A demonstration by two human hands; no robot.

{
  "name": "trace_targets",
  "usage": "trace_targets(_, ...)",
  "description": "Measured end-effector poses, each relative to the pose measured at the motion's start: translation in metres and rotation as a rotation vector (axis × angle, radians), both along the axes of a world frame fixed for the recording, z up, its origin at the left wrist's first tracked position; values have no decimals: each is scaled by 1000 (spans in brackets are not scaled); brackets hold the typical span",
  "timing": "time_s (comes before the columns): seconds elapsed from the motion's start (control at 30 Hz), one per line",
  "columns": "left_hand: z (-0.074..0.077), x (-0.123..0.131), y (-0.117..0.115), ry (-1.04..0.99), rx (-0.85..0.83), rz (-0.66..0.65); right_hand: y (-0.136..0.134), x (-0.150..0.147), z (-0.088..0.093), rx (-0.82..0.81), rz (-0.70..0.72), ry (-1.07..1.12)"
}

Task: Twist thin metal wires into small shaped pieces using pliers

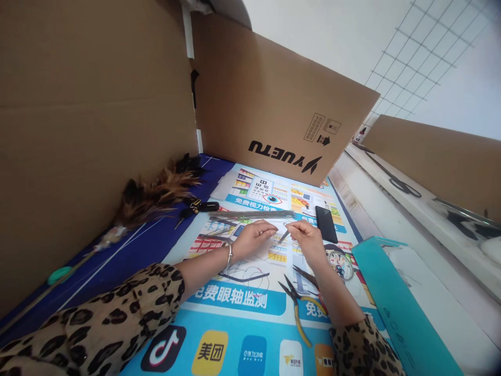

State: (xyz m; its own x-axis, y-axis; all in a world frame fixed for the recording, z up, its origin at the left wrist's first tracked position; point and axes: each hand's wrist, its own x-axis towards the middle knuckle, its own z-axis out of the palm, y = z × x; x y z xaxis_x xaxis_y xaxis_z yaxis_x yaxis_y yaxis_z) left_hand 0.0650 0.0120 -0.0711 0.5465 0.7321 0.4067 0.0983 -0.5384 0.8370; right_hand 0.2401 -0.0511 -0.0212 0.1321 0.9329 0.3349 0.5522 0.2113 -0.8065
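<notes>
My left hand (255, 239), with a bracelet on its wrist, is closed in a pinch; whatever lies between its fingertips is too small to make out. To its right, my right hand (307, 241) pinches a thin dark metal piece (283, 237) that slants down and left from the fingertips. Just beyond both hands lies a bundle of thin straight wires (250, 214). Closer to me, pliers with yellow handles (299, 308) lie open on the printed sheet (258, 324). Another pair of pliers (306, 275) is partly hidden under my right forearm.
A black phone (326, 224) and a round clear dish (340, 265) lie right of my hands. Keys with a black fob (207, 207) and a feather duster (156, 188) lie left. Cardboard panels (274, 99) stand behind and left; a teal box (399, 303) is at right.
</notes>
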Motion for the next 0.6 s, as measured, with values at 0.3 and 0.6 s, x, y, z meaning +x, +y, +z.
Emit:
trace_targets(0.3, -2, 1, -1, 6, 17, -130, -3, -19, -9, -43, 111, 30)
trace_targets(0.6, -3, 2, 0, -30, -83, -111, -4, -18, -1, 15, 148, -108)
